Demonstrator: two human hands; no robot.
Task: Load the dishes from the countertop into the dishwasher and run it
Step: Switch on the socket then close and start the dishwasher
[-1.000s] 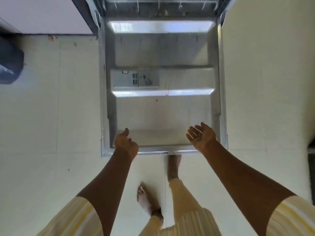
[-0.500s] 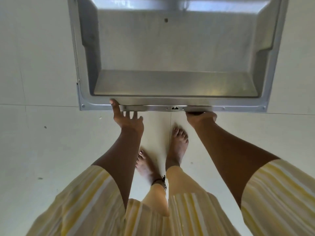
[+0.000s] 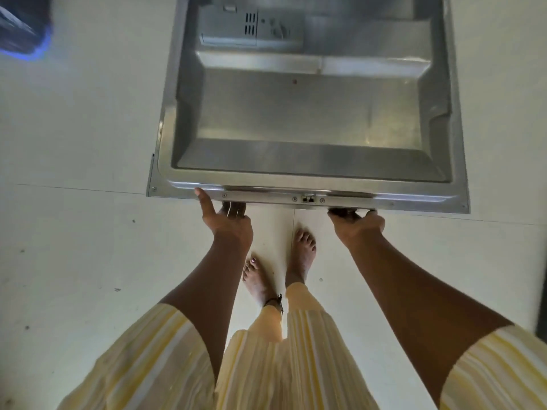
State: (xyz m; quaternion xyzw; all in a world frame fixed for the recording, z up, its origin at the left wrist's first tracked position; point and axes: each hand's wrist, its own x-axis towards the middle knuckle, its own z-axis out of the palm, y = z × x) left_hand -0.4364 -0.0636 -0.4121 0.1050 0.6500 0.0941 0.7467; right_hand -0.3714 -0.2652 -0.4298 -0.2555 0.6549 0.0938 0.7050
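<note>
- Since a second ago, gone from open and palm-up above the dishwasher door (image 3: 296, 119) to hooked on its front edge: left hand (image 3: 229, 224) and right hand (image 3: 356, 224).
- Since half a second ago, tucked up under that edge: the left fingers (image 3: 233, 207), earlier splayed below it. More of the door back in view too, as far as the detergent dispenser (image 3: 251, 28).
- Left hand: gripping the door's front edge, thumb (image 3: 204, 199) laid on top of the rim, fingers curled beneath it.
- Right hand: gripping the same edge from underneath, knuckles bent, fingertips hidden under the metal.
- Between the two sets of fingers, on the face of the rim: latch slot (image 3: 308, 199) with a screw at each side, nearer the right fingers than the left.
- Beyond the fingertips: the door's steel inner panel, lowered open and stretching away from the person, with the dispenser at its far end, well apart from both hands.
- Back from the fingers, toward the wrists: pale tiled floor (image 3: 74, 232) and two bare feet (image 3: 302, 250) between the forearms, with a dark anklet on the nearer one.
- Far beyond and to the left of the left thumb, in the top corner: a dark object (image 3: 20, 31) on the floor, too blurred to identify.
- Behind both hands: bare forearms running back into yellow-and-white striped sleeves (image 3: 148, 356).
</note>
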